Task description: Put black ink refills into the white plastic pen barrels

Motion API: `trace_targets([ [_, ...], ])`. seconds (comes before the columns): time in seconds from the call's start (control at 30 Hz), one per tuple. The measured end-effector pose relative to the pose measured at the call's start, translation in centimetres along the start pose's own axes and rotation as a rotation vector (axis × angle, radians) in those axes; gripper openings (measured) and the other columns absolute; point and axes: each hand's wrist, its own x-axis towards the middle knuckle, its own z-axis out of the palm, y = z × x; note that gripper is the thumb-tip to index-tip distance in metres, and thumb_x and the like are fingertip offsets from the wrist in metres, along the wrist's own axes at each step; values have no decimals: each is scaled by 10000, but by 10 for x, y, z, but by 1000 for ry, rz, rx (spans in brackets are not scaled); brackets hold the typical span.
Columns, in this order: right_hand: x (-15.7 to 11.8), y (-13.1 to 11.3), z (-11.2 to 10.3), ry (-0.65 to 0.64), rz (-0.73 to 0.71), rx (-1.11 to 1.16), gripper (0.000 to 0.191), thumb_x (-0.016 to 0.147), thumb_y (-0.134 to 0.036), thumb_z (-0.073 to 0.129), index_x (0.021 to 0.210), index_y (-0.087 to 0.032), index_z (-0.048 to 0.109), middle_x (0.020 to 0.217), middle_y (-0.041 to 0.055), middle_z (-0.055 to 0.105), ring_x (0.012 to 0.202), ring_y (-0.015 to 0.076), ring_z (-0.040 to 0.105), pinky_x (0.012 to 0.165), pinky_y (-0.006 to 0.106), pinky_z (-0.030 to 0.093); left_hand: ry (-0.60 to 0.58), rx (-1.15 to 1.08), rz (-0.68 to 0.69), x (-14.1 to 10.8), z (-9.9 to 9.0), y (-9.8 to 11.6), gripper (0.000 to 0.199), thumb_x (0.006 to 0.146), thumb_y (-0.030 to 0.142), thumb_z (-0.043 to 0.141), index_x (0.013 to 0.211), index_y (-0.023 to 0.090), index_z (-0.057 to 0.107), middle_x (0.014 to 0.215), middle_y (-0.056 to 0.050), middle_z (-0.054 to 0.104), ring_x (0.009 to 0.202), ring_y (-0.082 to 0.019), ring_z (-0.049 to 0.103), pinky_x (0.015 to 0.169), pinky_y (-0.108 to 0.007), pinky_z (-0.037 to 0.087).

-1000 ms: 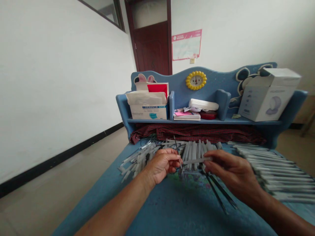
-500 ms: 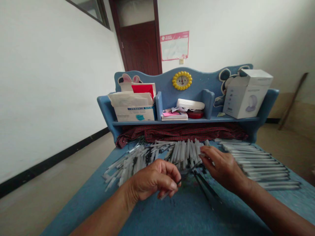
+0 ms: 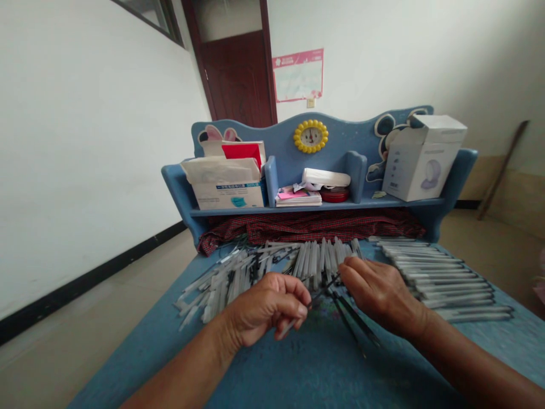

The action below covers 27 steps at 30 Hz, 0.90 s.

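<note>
My left hand (image 3: pixel 270 309) is closed around a slim pen barrel (image 3: pixel 288 328), whose pale end pokes out below the fingers. A thin dark pen refill (image 3: pixel 327 287) runs from the left fingers up to my right hand (image 3: pixel 378 292), which pinches its far end. Loose black refills (image 3: pixel 354 319) lie on the blue table just under the right hand. Behind the hands are translucent pen barrels (image 3: pixel 313 260), with a messier heap of barrels and dark pieces (image 3: pixel 232 284) on the left. How deep the refill sits in the barrel is hidden by the fingers.
Right of my right hand lies a neat row of pens (image 3: pixel 451 284). A blue shelf (image 3: pixel 357 205) at the table's back bears a mask box (image 3: pixel 230 193), papers (image 3: pixel 298 199), a red tin (image 3: pixel 335 195) and a white box (image 3: pixel 421 159). Checked cloth (image 3: pixel 310 227) is bunched beneath.
My right hand's fingers, looser before, have closed on the refill's far end and moved slightly left. My left hand keeps its grip. The whole view has shifted slightly.
</note>
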Motion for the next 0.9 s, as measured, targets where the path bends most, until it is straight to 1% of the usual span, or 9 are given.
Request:
trace_targets([
  [0.13,4,-7,-2,-55,-36,-80,236,864,-99,337,784,-146,554,718,51,507,610,149,427,554,275,297,7,-42,-10,1,10,-1,144,579,129,557,718,146,521,476,16,574,275,-49,382,299,-164,294],
  [0.23,6,-15,-1,-77,-73,-90,242,863,-119,334,762,-149,552,731,63,511,606,160,425,553,293,297,4,-111,-11,2,19,-2,185,591,136,564,763,152,499,487,15,581,280,-48,385,311,-164,316],
  [0.33,7,-23,-2,-38,-105,-68,248,862,-112,324,778,-148,554,770,81,530,616,167,436,559,304,304,44,-154,-17,2,24,-4,205,618,142,569,804,149,483,503,15,581,296,-47,403,327,-161,331],
  [0.43,8,-31,-4,5,-146,-18,247,870,-110,320,812,-141,559,809,95,545,646,172,458,571,311,315,96,-168,-4,4,25,-6,231,641,129,573,849,140,473,507,13,578,320,-55,428,340,-160,342],
  [0.53,8,-36,-5,39,-163,53,254,882,-125,318,798,-139,558,763,78,536,626,160,453,555,302,312,93,-181,7,6,23,-10,227,660,125,585,861,131,480,549,2,593,342,-54,442,351,-163,360],
  [0.6,7,-38,-3,44,-128,129,267,890,-143,320,748,-152,547,695,50,514,585,147,431,530,289,304,65,-206,3,9,21,-12,217,669,132,596,861,128,495,608,-12,610,384,-59,476,368,-163,384],
  [0.7,4,-37,3,49,-11,265,264,886,-144,349,698,-169,532,657,24,510,569,132,432,534,270,334,40,-259,4,12,19,-15,183,702,172,589,863,128,514,682,-37,628,463,-79,535,387,-162,407],
  [0.8,5,-32,3,94,130,409,173,858,-133,411,763,-156,554,713,32,553,637,126,502,592,249,400,62,-298,-3,13,18,-14,183,752,276,559,865,137,523,696,-62,646,476,-105,562,378,-172,406],
  [0.9,10,-27,-8,191,243,533,85,822,-128,481,834,-146,563,748,32,577,697,116,549,645,226,436,104,-309,-27,14,17,-14,221,774,346,535,857,141,533,665,-77,658,464,-123,570,365,-179,397],
])
